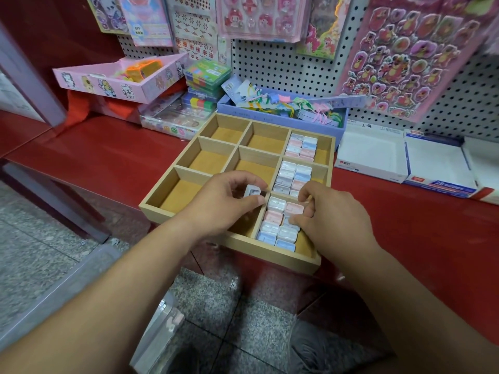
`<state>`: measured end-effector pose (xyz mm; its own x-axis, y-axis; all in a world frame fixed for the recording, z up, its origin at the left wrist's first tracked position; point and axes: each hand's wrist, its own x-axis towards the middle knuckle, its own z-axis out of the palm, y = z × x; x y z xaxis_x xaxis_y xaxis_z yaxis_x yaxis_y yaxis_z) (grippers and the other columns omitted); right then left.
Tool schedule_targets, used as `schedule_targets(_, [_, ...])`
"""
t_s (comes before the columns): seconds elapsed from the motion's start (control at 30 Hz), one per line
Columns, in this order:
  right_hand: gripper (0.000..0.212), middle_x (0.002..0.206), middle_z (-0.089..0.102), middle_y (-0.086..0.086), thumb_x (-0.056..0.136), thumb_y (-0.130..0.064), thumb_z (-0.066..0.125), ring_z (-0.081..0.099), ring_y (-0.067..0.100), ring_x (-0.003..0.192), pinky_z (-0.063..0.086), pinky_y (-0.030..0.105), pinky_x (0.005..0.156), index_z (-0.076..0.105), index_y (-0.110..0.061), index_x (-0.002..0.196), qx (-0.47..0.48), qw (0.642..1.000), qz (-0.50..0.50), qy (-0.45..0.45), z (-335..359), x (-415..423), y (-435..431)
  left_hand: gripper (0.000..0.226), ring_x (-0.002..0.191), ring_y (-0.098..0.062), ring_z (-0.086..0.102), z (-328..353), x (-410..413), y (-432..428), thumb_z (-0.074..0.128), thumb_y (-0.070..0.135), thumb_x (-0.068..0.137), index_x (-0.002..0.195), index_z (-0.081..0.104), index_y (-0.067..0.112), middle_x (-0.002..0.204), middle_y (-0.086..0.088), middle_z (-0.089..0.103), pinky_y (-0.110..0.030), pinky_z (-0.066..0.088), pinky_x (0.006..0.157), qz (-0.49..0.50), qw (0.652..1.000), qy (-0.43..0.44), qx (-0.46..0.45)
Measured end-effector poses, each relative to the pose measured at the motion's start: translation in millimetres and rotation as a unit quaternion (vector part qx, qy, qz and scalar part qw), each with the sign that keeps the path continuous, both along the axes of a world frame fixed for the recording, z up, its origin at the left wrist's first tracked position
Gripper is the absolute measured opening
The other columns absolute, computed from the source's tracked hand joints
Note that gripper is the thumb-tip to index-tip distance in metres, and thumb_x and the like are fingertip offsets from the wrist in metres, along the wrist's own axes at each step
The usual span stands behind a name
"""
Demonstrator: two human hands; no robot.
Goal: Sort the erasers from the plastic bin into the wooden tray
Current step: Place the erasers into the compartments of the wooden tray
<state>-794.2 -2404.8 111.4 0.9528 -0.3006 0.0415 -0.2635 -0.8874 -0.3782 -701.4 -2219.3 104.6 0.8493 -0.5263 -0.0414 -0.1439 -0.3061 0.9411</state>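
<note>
A wooden tray (167,184) with nine compartments sits on the red shelf, its near edge overhanging. The three right-hand compartments hold rows of small wrapped erasers (275,205) in white, pink and blue. My left hand (226,203) grips one white eraser (251,190) over the near middle compartment. My right hand (332,211) is over the near right compartment, fingers curled and touching an eraser in the right row. A clear plastic bin (162,327) stands on the floor below, partly hidden by my left arm.
The red shelf (108,157) carries a lilac box of hair ties (270,114) behind the tray, empty white cardboard boxes (375,155) to the right, and a pink box (113,76) with stacked plastic cases (205,82) to the left. Sticker sheets hang on the pegboard (283,66).
</note>
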Motion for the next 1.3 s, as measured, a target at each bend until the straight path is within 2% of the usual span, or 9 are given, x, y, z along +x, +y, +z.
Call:
schedule_targets(0.13, [0.024,0.080,0.064,-0.010,0.084,-0.040,0.079,0.060,0.015,0.081,0.047,0.032,0.066,0.059,-0.027,0.088,0.003,1.000,0.004,0.002,-1.4,0.5,-1.0,0.033,0.055,0.003,0.053,0.4,2.0,2.7,0.063,-0.003,0.095,0.119,0.071,0.019,0.074,0.017,0.065,-0.006,0.040,0.054,-0.005,1.000,0.023,0.003])
schedule_targets(0.33, [0.019,0.077,0.061,-0.013,0.081,-0.040,0.082,0.058,0.007,0.076,0.046,0.030,0.066,0.068,-0.031,0.089,0.067,0.997,0.038,-0.023,2.0,1.0,-1.6,0.027,0.052,0.001,0.056,0.9,5.6,2.4,0.072,-0.001,0.089,0.108,0.060,0.012,0.078,-0.006,0.066,-0.009,0.040,0.052,0.005,0.999,0.044,-0.020])
schedule_targets(0.43, [0.029,0.091,0.058,-0.014,0.082,-0.027,0.082,0.053,0.001,0.076,0.044,0.025,0.072,0.068,-0.035,0.107,0.117,0.982,0.117,-0.094,3.5,0.8,4.1,0.016,0.055,-0.003,0.060,5.7,2.0,1.1,0.070,-0.003,0.090,0.105,0.064,-0.002,0.078,-0.014,0.068,-0.008,0.041,0.049,-0.031,0.996,0.067,-0.040])
schedule_targets(0.57, [0.040,0.106,0.054,-0.018,0.088,-0.020,0.076,0.051,0.002,0.091,0.047,0.026,0.084,0.066,-0.033,0.124,0.110,0.970,0.177,-0.125,1.7,1.3,10.3,0.012,0.065,-0.017,0.057,7.2,-0.9,0.6,0.068,0.001,0.092,0.103,0.067,-0.001,0.076,-0.016,0.067,-0.014,0.038,0.047,-0.051,0.994,0.083,-0.052])
schedule_targets(0.83, [0.026,0.089,0.049,-0.022,0.086,-0.019,0.076,0.055,0.003,0.081,0.036,0.012,0.069,0.062,-0.032,0.103,0.116,0.973,0.157,-0.124,2.3,0.6,11.8,0.013,0.065,-0.014,0.059,7.2,-2.2,3.0,0.066,0.009,0.096,0.108,0.064,0.005,0.077,-0.008,0.067,-0.020,0.039,0.050,-0.042,0.995,0.080,-0.040])
schedule_targets(1.0, [0.045,0.094,0.043,-0.018,0.097,-0.024,0.061,0.054,0.005,0.082,0.046,0.025,0.076,0.056,-0.040,0.138,0.130,0.975,0.166,-0.068,0.5,0.9,10.7,0.033,0.070,-0.004,0.050,7.4,-2.7,6.6,0.046,-0.021,0.087,0.104,0.058,0.005,0.093,-0.007,0.056,-0.009,0.041,0.063,-0.017,0.999,0.041,-0.006])
schedule_targets(1.13, [0.026,0.085,0.054,-0.014,0.092,-0.025,0.067,0.057,0.006,0.077,0.047,0.025,0.071,0.065,-0.036,0.116,0.137,0.976,0.152,-0.079,2.2,-0.5,10.1,0.041,0.061,0.006,0.044,9.1,-1.6,12.7,0.045,-0.023,0.083,0.100,0.052,0.013,0.094,-0.003,0.048,-0.007,0.035,0.060,-0.049,0.998,0.022,0.037])
schedule_targets(1.2, [0.020,0.077,0.061,-0.008,0.089,-0.024,0.073,0.059,0.009,0.074,0.047,0.025,0.066,0.061,-0.033,0.102,0.153,0.974,0.137,-0.092,3.7,-1.9,9.3,0.035,0.071,0.005,0.049,4.1,1.6,15.0,0.050,-0.017,0.090,0.100,0.053,0.016,0.095,-0.002,0.052,-0.009,0.039,0.072,-0.062,0.997,-0.007,0.050])
schedule_targets(1.3, [0.019,0.074,0.062,-0.005,0.087,-0.028,0.078,0.057,0.010,0.072,0.042,0.020,0.064,0.061,-0.028,0.093,0.173,0.972,0.126,-0.095,3.8,-1.6,9.5,0.017,0.084,-0.007,0.059,-6.2,5.2,16.2,0.065,0.004,0.095,0.100,0.058,0.019,0.093,0.003,0.065,-0.029,0.049,0.089,-0.053,0.996,-0.036,0.065])
